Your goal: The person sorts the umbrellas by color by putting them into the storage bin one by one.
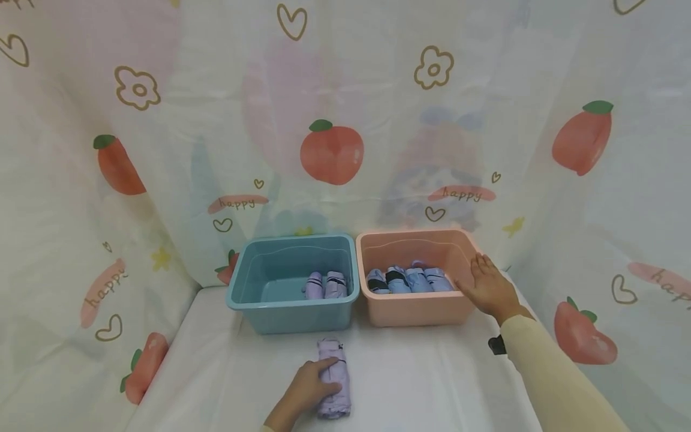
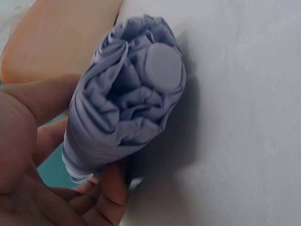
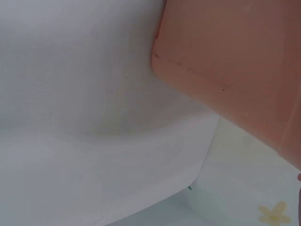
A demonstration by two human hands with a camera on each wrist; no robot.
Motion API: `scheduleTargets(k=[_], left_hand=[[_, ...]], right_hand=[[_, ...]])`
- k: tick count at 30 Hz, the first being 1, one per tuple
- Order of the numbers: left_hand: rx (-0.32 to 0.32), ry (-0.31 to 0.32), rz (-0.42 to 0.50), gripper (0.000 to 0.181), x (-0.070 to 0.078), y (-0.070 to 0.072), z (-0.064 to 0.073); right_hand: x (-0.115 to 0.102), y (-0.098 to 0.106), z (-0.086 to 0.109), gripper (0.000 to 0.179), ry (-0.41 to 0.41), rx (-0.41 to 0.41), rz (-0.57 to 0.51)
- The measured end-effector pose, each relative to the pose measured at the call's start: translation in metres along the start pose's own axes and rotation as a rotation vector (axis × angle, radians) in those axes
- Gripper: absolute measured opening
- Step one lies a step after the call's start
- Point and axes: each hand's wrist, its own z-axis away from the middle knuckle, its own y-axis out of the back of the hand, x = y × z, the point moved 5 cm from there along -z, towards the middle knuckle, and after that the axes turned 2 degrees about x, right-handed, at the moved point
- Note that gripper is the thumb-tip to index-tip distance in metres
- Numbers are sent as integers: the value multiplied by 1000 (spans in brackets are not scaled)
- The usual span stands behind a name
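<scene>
My left hand [image 1: 306, 389] grips a folded lilac umbrella [image 1: 338, 403] lying on the white table in front of the bins. In the left wrist view the thumb and fingers are on both sides of the umbrella [image 2: 120, 106], its gathered fabric and round end cap facing the camera. The right hand [image 1: 490, 288] lies with straight fingers at the right rim of the pink bin [image 1: 421, 311]. Several folded blue umbrellas [image 1: 418, 281] are in that bin. Two lilac umbrellas [image 1: 336, 285] stand side by side in the right part of the blue bin [image 1: 297, 318].
Both bins stand next to each other at the back of the table [image 1: 410, 378], against a patterned curtain [image 1: 345, 78] that also hangs at both sides. A small black object [image 1: 496, 345] shows beside the right sleeve.
</scene>
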Motion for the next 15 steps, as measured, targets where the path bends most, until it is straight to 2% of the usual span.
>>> scheduleTargets(k=[6,10,12,15], left_hand=[[37,-50,30,65,-5,2,-1],[50,-80,30,67,-3,2,2],[51,-88,25,68,1,6,5],[32,-103,22,68,11,19,9]], right_hand=[[0,0,-1,97,-12,7,-12],[0,0,0,96,-26,2,-9],[0,0,0,96,-29,0,-5],[1,0,0,97,-33,-6,8]])
